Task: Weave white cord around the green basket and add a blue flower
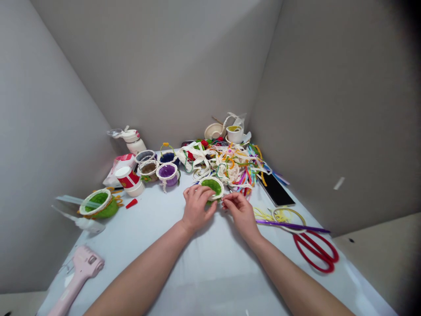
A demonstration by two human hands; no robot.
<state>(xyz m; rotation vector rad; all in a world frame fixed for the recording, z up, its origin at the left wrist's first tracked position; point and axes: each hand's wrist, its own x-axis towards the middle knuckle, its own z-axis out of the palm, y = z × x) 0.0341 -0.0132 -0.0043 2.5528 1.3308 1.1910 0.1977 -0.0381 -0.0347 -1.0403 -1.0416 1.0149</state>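
A small green basket (213,185) with a white rim sits on the table in front of me. My left hand (198,205) is closed on its near left side, fingers over the rim, covering part of the basket. At the right edge of the rim, my right hand (240,211) makes a pinch with thumb and forefinger. Whatever lies between those fingertips is too small to make out. Just beyond both hands spreads a tangled heap of white lace, yarn and coloured strips (230,164).
Small baskets, including a purple one (167,172), stand behind on the left. A larger green basket (101,206) and a pink glue gun (82,270) are further left. To the right lie a phone (276,188), a purple stick (296,226) and red-handled scissors (315,251).
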